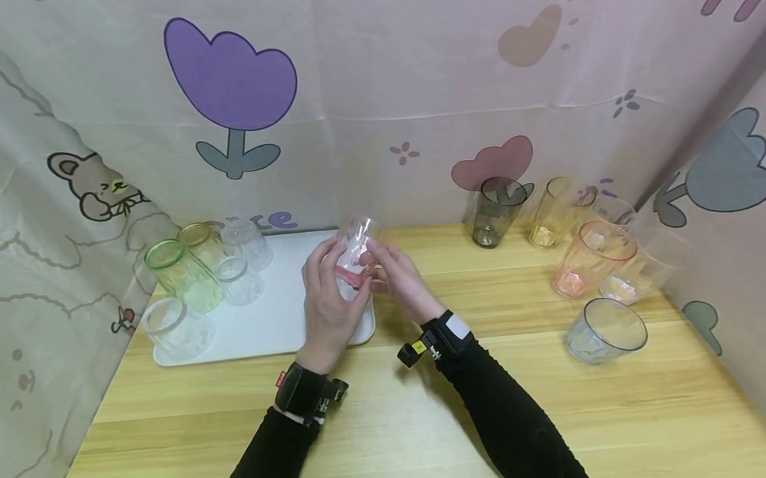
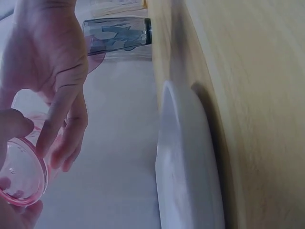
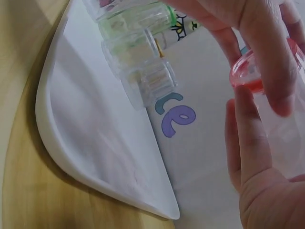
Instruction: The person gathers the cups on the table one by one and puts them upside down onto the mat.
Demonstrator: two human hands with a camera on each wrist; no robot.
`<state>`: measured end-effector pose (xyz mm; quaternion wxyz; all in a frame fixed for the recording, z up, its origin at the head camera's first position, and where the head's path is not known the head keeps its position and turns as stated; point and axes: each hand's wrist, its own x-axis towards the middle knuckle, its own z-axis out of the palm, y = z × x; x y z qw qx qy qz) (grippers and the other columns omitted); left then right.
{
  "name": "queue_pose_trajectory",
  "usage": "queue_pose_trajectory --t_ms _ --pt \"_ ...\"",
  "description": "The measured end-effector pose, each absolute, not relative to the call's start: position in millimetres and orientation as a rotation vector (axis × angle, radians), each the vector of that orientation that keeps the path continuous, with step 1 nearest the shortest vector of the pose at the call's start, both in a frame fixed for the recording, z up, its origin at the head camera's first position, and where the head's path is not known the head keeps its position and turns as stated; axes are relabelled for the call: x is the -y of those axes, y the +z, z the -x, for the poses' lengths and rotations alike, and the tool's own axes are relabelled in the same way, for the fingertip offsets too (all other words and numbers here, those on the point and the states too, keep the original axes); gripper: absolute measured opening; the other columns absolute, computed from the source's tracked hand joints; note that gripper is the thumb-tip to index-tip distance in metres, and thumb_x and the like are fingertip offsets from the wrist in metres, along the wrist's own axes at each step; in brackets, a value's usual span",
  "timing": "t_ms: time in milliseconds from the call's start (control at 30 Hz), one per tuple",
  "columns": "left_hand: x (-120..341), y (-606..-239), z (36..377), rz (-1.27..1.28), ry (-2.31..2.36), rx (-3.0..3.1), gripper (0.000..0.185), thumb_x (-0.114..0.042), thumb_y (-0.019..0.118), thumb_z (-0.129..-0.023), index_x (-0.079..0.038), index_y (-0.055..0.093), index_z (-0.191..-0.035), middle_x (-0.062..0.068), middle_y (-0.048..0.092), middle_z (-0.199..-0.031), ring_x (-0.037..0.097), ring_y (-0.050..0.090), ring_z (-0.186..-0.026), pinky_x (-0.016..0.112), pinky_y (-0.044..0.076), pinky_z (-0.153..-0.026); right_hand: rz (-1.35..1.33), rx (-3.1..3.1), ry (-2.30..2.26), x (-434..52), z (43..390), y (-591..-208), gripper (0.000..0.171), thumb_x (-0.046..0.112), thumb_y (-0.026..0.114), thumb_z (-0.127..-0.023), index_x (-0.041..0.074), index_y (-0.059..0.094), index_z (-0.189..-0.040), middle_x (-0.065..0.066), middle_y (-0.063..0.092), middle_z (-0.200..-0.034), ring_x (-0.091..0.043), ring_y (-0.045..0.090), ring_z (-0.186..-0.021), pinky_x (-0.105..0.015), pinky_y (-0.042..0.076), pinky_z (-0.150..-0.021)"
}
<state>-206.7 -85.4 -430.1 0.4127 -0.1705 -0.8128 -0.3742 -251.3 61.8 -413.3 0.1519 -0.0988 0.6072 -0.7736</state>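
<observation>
Both hands hold one clear cup with a pink rim (image 1: 356, 259) above the right end of the white tray (image 1: 277, 333). The cup is tilted, its base up and away, its pink mouth towards me. My left hand (image 1: 328, 293) grips it from the left and below. My right hand (image 1: 391, 271) pinches it from the right. In the left wrist view the pink-rimmed cup (image 2: 19, 176) shows its open mouth, with the right hand's fingers (image 2: 62, 109) on its side. The right wrist view shows the pink rim (image 3: 248, 78) under the right fingers (image 3: 267, 62), with the left hand (image 3: 252, 167) below.
On the tray's left stand a green cup (image 1: 181, 275), a yellow-green cup (image 1: 202, 243) and several clear cups (image 1: 176, 328). At the table's right stand a dark grey cup (image 1: 496, 211), a yellow cup (image 1: 555, 212), a pink cup (image 1: 591, 258) and clear cups (image 1: 606, 330). Cloth walls enclose three sides.
</observation>
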Motion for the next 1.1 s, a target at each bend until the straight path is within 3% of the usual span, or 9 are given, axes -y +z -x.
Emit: queue_pose_trajectory --t_ms 233,433,567,700,1000,1100 --pt "94 -422 206 0.435 -0.975 1.984 0.07 -0.011 0.083 -0.079 0.0 0.049 -0.14 0.021 0.049 -0.144 0.038 0.048 -0.13 0.048 0.049 -0.108 0.397 -1.787 -2.187 -64 252 -413 0.059 0.042 0.043 -0.108 -0.003 0.048 -0.146 -0.02 0.058 -0.125 -0.017 0.068 -0.094 -0.036 0.061 -0.088" --pt "108 -407 204 0.386 -1.001 1.973 0.068 -0.016 0.081 -0.079 0.001 0.052 -0.138 0.02 0.052 -0.143 0.036 0.049 -0.132 0.048 0.046 -0.11 0.456 -1.916 -2.141 -65 255 -414 0.067 0.049 0.036 -0.11 -0.006 0.051 -0.144 -0.027 0.06 -0.131 -0.042 0.067 -0.111 -0.045 0.061 -0.09" --pt "119 -396 202 0.351 -1.009 1.984 0.067 -0.018 0.08 -0.079 0.003 0.053 -0.136 0.022 0.055 -0.14 0.036 0.05 -0.131 0.048 0.045 -0.111 0.375 -2.129 -2.029 -66 257 -418 0.06 0.044 0.047 -0.109 -0.005 0.053 -0.142 -0.025 0.06 -0.133 -0.046 0.065 -0.114 -0.044 0.061 -0.09" --pt "133 -387 199 0.317 -1.032 2.013 0.069 -0.02 0.079 -0.078 0.004 0.052 -0.137 0.022 0.057 -0.136 0.036 0.052 -0.126 0.046 0.045 -0.107 0.335 -2.392 -1.781 -67 257 -424 0.052 0.034 0.063 -0.103 -0.001 0.055 -0.141 -0.017 0.063 -0.129 -0.036 0.07 -0.106 -0.042 0.062 -0.086" --pt "161 -370 188 0.184 -1.116 2.125 0.071 -0.014 0.081 -0.079 0.002 0.05 -0.141 0.022 0.057 -0.134 0.035 0.047 -0.124 0.053 0.041 -0.1 0.296 -2.619 -1.344 -62 256 -434 0.064 0.021 0.076 -0.095 -0.004 0.05 -0.147 -0.02 0.062 -0.134 -0.035 0.066 -0.119 -0.038 0.061 -0.089" --pt "170 -366 187 0.181 -1.077 2.141 0.069 -0.012 0.082 -0.079 0.004 0.053 -0.14 0.024 0.056 -0.134 0.036 0.049 -0.126 0.053 0.042 -0.103 0.303 -2.64 -1.269 -60 256 -436 0.065 0.016 0.078 -0.093 -0.005 0.05 -0.147 -0.02 0.063 -0.131 -0.033 0.066 -0.116 -0.038 0.06 -0.091"
